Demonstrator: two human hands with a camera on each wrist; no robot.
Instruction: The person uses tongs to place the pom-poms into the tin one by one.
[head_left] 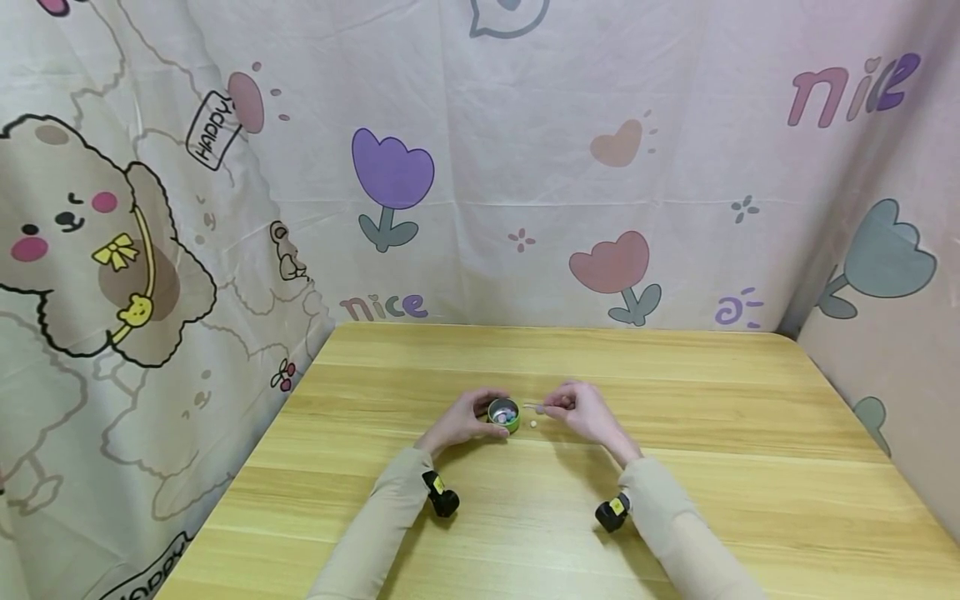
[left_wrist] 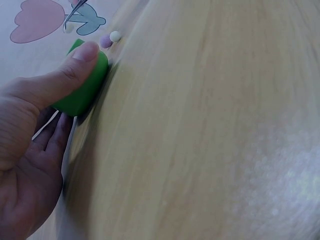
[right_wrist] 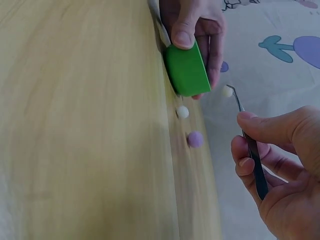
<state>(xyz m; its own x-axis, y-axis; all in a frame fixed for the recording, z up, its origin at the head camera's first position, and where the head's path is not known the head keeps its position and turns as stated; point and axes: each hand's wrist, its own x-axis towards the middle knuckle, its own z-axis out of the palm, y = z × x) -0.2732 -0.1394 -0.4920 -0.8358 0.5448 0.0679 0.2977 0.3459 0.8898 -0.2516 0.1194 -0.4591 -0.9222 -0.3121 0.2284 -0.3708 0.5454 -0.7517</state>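
My left hand (head_left: 468, 419) grips a small round green tin (right_wrist: 187, 72) on the table, thumb on one side and fingers on the other. Several small pastel pompom balls (head_left: 503, 416) lie inside the tin. In my right hand (right_wrist: 285, 160), thumb and fingers pinch dark-handled tweezers (right_wrist: 256, 170) with a bent metal tip. A cream ball (right_wrist: 227, 92) is at that tip, held off the table just to the right of the tin. On the table beside the tin lie a white ball (right_wrist: 183, 112) and a purple ball (right_wrist: 195, 139).
The wooden table (head_left: 675, 517) runs back to a printed cloth (head_left: 510, 167) behind it, with more cloth at both sides. A black wrist camera (head_left: 442, 496) is strapped to the left sleeve, another black camera (head_left: 612, 512) to the right sleeve.
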